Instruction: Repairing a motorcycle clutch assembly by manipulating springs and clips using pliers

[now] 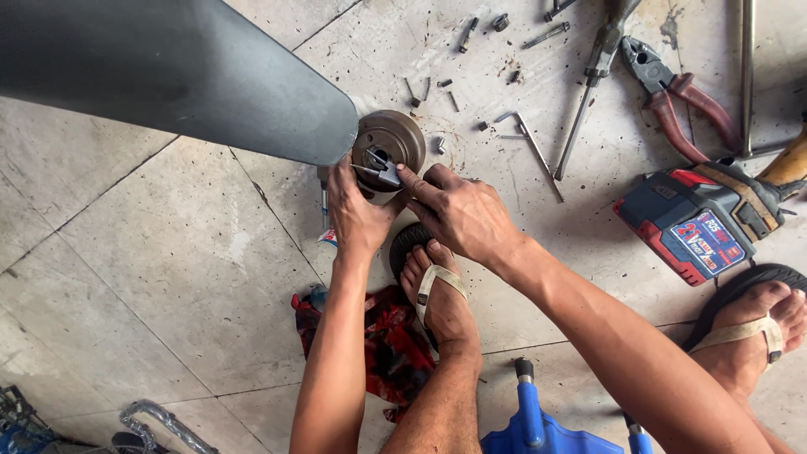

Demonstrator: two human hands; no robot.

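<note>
Hub (395,139) of a fan motor sits on the floor (151,244), just beyond my sandalled foot (441,294), with a grey blade (176,71) reaching off to the far left. My left hand (357,214) grips the hub's near left edge. My right hand (462,210) pinches a small metal bracket (382,172) on the hub face, forefinger stretched out. Pliers (677,105) and a red battery pack (693,223) lie to the right, a red rag (382,345) near me.

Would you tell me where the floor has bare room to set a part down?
Free: the tiles left of the left hand, between the fan blade and red rag. Crowded: upper right, around the pliers, screws and drill battery.
</note>
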